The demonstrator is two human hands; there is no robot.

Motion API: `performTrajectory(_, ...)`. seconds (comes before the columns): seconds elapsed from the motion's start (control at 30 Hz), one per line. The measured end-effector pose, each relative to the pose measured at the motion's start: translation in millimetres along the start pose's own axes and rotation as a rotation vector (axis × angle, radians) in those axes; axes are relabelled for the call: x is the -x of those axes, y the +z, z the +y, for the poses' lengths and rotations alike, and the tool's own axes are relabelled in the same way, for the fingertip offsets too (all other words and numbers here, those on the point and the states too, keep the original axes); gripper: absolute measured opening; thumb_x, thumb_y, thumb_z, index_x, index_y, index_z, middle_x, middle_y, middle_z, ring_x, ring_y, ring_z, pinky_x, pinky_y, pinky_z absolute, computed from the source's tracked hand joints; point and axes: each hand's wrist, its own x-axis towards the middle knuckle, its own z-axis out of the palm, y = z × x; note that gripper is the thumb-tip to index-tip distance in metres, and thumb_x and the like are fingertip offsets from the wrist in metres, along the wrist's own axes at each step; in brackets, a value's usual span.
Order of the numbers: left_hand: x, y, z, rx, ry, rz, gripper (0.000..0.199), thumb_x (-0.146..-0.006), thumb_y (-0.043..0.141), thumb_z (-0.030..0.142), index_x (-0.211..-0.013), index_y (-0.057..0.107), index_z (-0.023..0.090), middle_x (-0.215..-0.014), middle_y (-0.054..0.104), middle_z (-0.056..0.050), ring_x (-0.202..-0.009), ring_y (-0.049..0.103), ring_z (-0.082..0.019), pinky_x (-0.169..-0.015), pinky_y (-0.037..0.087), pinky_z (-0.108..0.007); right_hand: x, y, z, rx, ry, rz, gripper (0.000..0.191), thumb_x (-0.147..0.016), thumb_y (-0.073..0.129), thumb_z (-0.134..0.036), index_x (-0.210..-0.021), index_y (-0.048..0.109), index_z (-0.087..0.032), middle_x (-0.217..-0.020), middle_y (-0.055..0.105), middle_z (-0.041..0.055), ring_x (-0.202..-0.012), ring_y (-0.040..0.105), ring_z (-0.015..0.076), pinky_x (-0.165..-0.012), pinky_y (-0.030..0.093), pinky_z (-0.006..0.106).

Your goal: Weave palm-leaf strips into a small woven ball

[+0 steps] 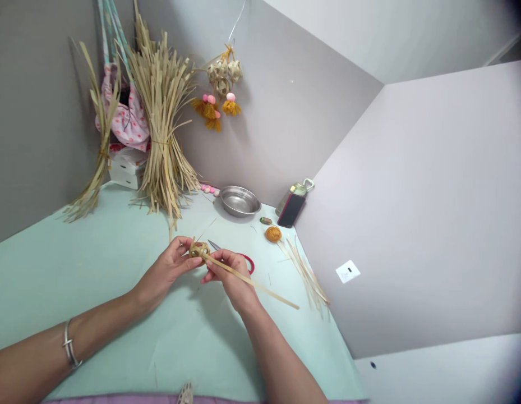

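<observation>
A small woven straw ball (198, 251) is held up between both hands over the pale green table. My left hand (173, 262) pinches its left side between thumb and fingers. At the ball's right side, my right hand (229, 275) has its fingers closed around a flat straw strip (260, 286). That strip runs out of the ball across the right hand and ends free at the lower right. Behind the right hand lie scissors (248, 262) with a red handle, partly hidden by the fingers.
Tall straw bundles (161, 129) stand at the back left beside a white box (124, 171). Toward the back are a steel bowl (240, 201), a phone (292, 210) and an orange thread ball (273, 234). Loose strips (308, 275) lie right. Woven balls with tassels (222, 73) hang above.
</observation>
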Motion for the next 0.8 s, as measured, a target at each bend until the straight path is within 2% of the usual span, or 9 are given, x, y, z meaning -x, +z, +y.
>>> performTrajectory(0.17,0,2.2,4,0.036,-0.010,-0.018,0.027,-0.084,0.072,0.032,-0.097,0.050,0.025,-0.106,0.062,0.001,-0.105,0.059,-0.018,-0.091,0.048,-0.032,-2,-3,2,-0.006,-0.015,-0.005,0.027,-0.067,0.079,-0.036,-0.073,0.064,-0.015,-0.062,0.062,-0.0027,-0.049,0.061,0.0096,-0.057,0.052,0.023)
performTrajectory(0.33,2,2.4,10,0.122,-0.032,-0.061,0.014,-0.093,0.059,0.036,-0.094,0.053,0.023,-0.111,0.064,-0.002,-0.103,0.061,-0.020,-0.091,0.051,-0.037,-2,-4,4,0.002,-0.019,-0.015,0.027,-0.069,0.079,-0.037,-0.076,0.064,-0.015,-0.060,0.063,-0.0023,-0.051,0.061,0.0108,-0.059,0.051,0.024)
performTrajectory(0.57,-1,-1.3,9,0.173,-0.035,-0.063,0.012,-0.093,0.060,0.033,-0.091,0.054,0.022,-0.106,0.068,-0.002,-0.103,0.064,-0.021,-0.095,0.051,-0.040,0,-7,1,0.035,-0.068,-0.095,0.026,-0.077,0.074,-0.040,-0.084,0.066,-0.017,-0.066,0.068,-0.0005,-0.062,0.066,0.0138,-0.072,0.052,0.028)
performTrajectory(0.8,0,-2.6,10,0.197,-0.049,-0.091,0.011,-0.091,0.063,0.030,-0.090,0.055,0.022,-0.104,0.068,-0.001,-0.098,0.065,-0.019,-0.094,0.051,-0.039,1,-6,-4,0.073,-0.020,-0.041,0.029,-0.072,0.077,-0.042,-0.076,0.064,-0.017,-0.066,0.065,-0.0017,-0.057,0.062,0.0123,-0.066,0.051,0.027)
